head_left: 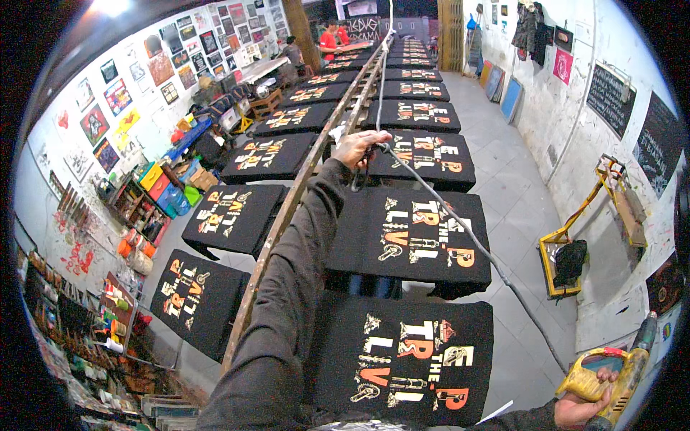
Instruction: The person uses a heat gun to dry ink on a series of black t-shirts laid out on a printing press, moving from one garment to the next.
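My left hand [357, 149] reaches far forward, closed round a grey power cable [471, 233] above the long rail. From there the cable slants down to the right, to a yellow heat gun [619, 391]. My right hand [583, 408], low at the right edge, is wrapped round the heat gun's handle, and the dark nozzle points upward. Between my hands lie black T-shirts [338, 337] stretched flat on boards, with white and orange lettering. The nearest printed shirt lies right of my left forearm.
A long narrow rail [277, 233] runs down the middle between two rows of shirt boards. A yellow metal frame [553, 269] stands by the right wall. Shelves [133, 205] and tubs line the left. People in red [329, 42] stand at the far end.
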